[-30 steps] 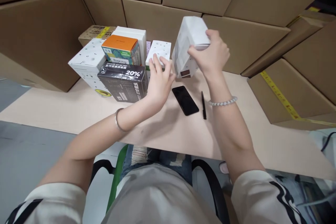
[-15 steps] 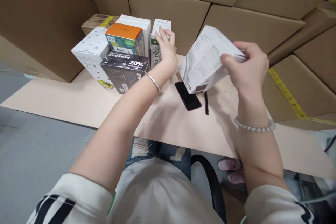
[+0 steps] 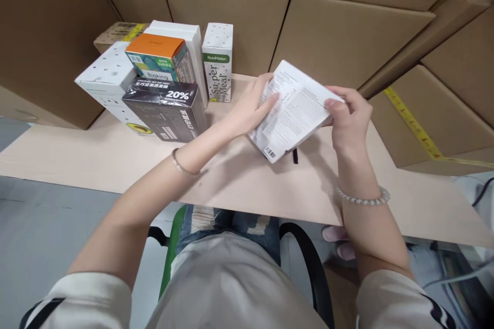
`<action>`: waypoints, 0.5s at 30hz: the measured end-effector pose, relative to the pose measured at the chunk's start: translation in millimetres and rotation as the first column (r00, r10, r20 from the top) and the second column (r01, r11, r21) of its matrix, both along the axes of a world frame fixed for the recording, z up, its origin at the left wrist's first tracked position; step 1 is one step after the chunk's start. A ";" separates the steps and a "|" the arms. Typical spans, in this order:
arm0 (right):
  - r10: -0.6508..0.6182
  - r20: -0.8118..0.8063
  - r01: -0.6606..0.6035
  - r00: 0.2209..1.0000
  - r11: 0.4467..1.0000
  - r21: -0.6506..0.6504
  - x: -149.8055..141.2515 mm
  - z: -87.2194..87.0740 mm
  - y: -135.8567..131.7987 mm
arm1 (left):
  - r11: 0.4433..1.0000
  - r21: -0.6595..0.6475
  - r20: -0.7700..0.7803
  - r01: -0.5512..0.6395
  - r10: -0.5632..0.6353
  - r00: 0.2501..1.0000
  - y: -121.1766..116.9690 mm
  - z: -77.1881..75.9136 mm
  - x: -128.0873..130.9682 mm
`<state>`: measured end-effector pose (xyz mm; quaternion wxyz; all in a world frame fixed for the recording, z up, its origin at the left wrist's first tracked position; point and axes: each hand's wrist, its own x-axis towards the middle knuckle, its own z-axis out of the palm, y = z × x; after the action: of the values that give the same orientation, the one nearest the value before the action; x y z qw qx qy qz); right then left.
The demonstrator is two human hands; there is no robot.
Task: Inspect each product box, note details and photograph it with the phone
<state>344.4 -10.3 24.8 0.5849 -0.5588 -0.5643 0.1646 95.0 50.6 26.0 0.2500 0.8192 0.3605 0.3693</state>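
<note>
Tilted above the table is a white carton (image 3: 297, 108) covered in small print, its barcode at the lower corner. My right hand (image 3: 350, 117) pinches its right corner between thumb and fingers. On the opposite side my left hand (image 3: 250, 105) grips the carton's left edge, thumb across the printed face and fingers mostly hidden behind. The tip of a black pen (image 3: 295, 156) shows just below the carton. To the left of my left hand stands a slim white NutriMotion box (image 3: 218, 74), upright and untouched.
Grouped on the table's left are a dark box marked 20% (image 3: 165, 119), an orange-topped Binking box (image 3: 159, 50), a speckled white box (image 3: 111, 72), a tall white box (image 3: 196, 46) and a small brown carton (image 3: 116, 36). Large cardboard boxes (image 3: 227, 15) wall the table (image 3: 239, 185).
My left hand has left the NutriMotion box and moved right onto the white carton. The carton has come lower and nearer, and now covers the black phone seen before.
</note>
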 end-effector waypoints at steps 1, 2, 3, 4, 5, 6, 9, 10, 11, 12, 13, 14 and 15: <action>0.007 -0.085 -0.010 0.996 1.000 -0.029 -4.1 1.8 -2.2 | 0.997 -0.066 0.103 0.052 -0.045 0.994 -11.8 -4.1 -4.9; 0.020 -0.154 -0.029 0.988 0.998 -0.059 -7.9 3.0 -4.3 | 0.989 -0.118 0.199 0.090 -0.065 0.978 -21.4 -8.2 -11.3; 0.045 -0.206 -0.064 0.978 0.994 -0.091 -11.3 3.6 -6.3 | 0.976 -0.179 0.289 0.128 -0.072 0.955 -28.9 -11.8 -18.7; 0.084 -0.238 -0.116 0.968 0.985 -0.124 -14.3 3.3 -8.0 | 0.952 -0.264 0.360 0.156 -0.053 0.932 -34.8 -15.0 -26.8; 0.126 -0.262 -0.170 0.957 0.974 -0.151 -17.1 2.1 -9.5 | 0.914 -0.361 0.399 0.188 -0.031 0.916 -39.6 -17.8 -34.7; 0.171 -0.281 -0.226 0.944 0.958 -0.177 -19.8 0.2 -10.7 | 0.861 -0.456 0.425 0.224 -0.011 0.905 -43.7 -20.2 -41.9; 0.303 -0.325 -0.387 0.896 0.892 -0.235 -27.7 -7.8 -13.2 | 0.675 -0.647 0.533 0.355 0.066 0.844 -56.0 -27.5 -54.7; 0.323 -0.336 -0.413 0.885 0.878 -0.244 -29.8 -10.8 -13.7 | 0.631 -0.665 0.572 0.399 0.088 0.816 -60.4 -30.4 -55.8; 0.331 -0.340 -0.424 0.880 0.870 -0.251 -31.4 -13.9 -14.1 | 0.604 -0.667 0.611 0.437 0.106 0.785 -64.7 -33.4 -55.8; 0.327 -0.336 -0.419 0.883 0.872 -0.253 -32.3 -17.0 -14.5 | 0.595 -0.656 0.645 0.464 0.123 0.754 -68.7 -36.5 -55.1; 0.317 -0.328 -0.405 0.890 0.880 -0.247 -32.3 -20.2 -14.9 | 0.594 -0.645 0.668 0.482 0.131 0.733 -72.2 -39.4 -54.2; 0.309 -0.319 -0.391 0.896 0.890 -0.234 -31.6 -23.2 -15.4 | 0.610 -0.628 0.683 0.484 0.134 0.718 -75.0 -42.0 -53.4; 0.309 -0.315 -0.384 0.898 0.898 -0.216 -30.3 -26.0 -16.2 | 0.638 -0.609 0.689 0.472 0.131 0.713 -77.3 -44.1 -53.0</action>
<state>314.1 -26.5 -1.2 0.5352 -0.4954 -0.5415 0.4183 42.0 -26.7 -18.0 0.7148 0.4776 0.2756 0.4302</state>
